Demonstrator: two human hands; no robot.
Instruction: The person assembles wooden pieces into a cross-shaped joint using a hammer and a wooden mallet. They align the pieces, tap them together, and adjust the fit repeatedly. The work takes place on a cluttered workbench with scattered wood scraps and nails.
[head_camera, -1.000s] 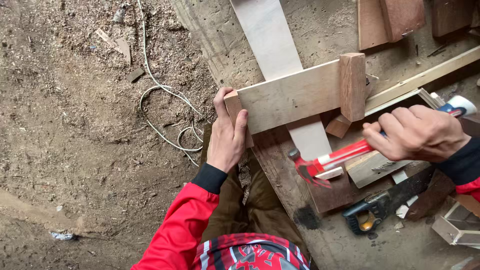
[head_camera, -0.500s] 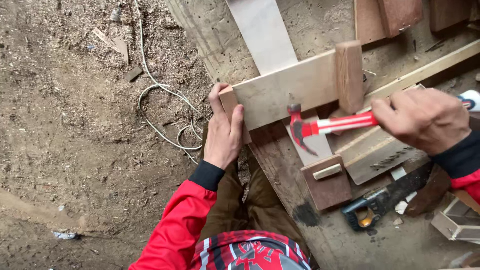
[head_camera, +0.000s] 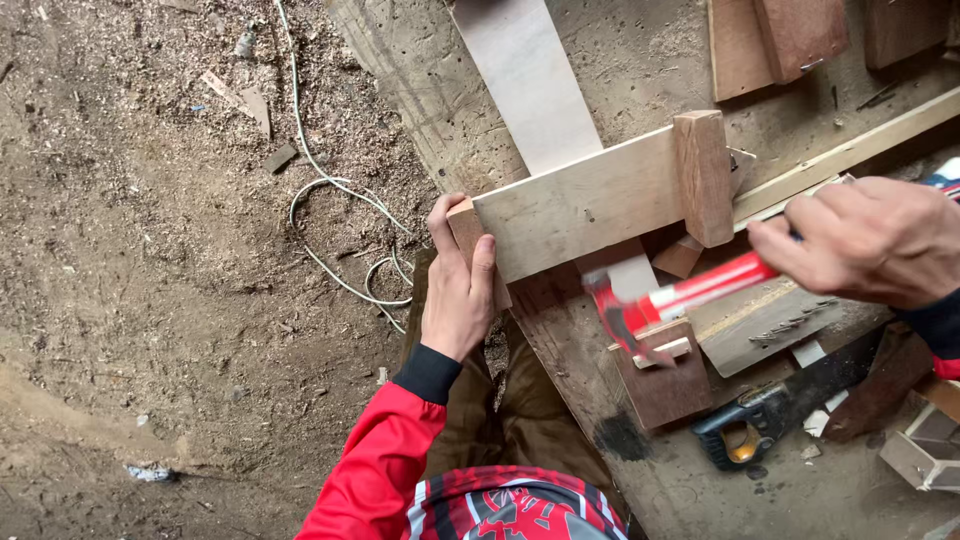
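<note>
The left hand (head_camera: 458, 290) grips the end of a pale, rough-sawn plank (head_camera: 580, 205) that lies across the dusty workbench (head_camera: 420, 90). The right hand (head_camera: 868, 238) is closed around a red-handled hammer (head_camera: 668, 300) – its head is blurred, just below the plank. This looks like nailing; the next blow needs a steady plank and good aim.
</note>
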